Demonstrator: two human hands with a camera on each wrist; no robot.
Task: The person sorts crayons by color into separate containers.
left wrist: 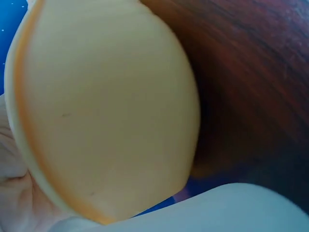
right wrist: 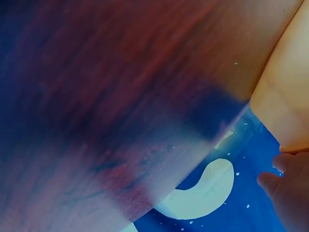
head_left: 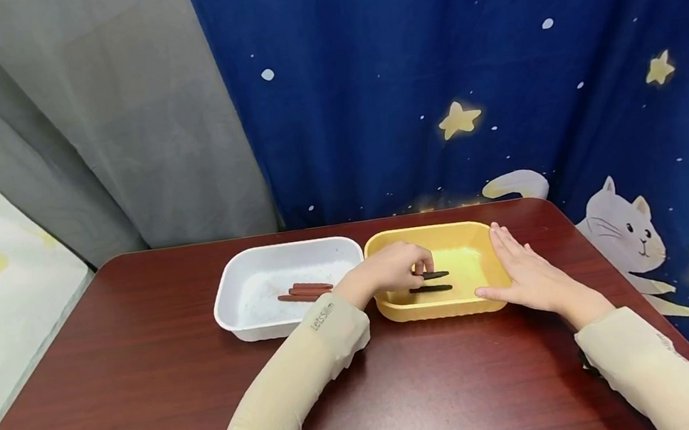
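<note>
My left hand (head_left: 394, 266) reaches over the left side of a yellow plastic basin (head_left: 440, 309), its curled fingertips pinching a slim black pen-like stick (head_left: 437, 274). Just in front of that, a second black stick (head_left: 431, 289) lies on the basin floor. On the basin's right rim rests my right hand (head_left: 530, 282), with fingers straight along the outside and the thumb over the front corner. In the left wrist view the basin wall (left wrist: 111, 106) hides most of the left hand (left wrist: 17, 193). The right wrist view shows the right fingers (right wrist: 292, 191) beside the basin.
A white basin (head_left: 256, 332) stands directly left of the yellow one, and several reddish-brown sticks (head_left: 307, 290) lie in it, partly behind my left forearm. Both basins are near the back edge of the dark red-brown table (head_left: 144, 369). Curtains (head_left: 356, 99) hang behind the table.
</note>
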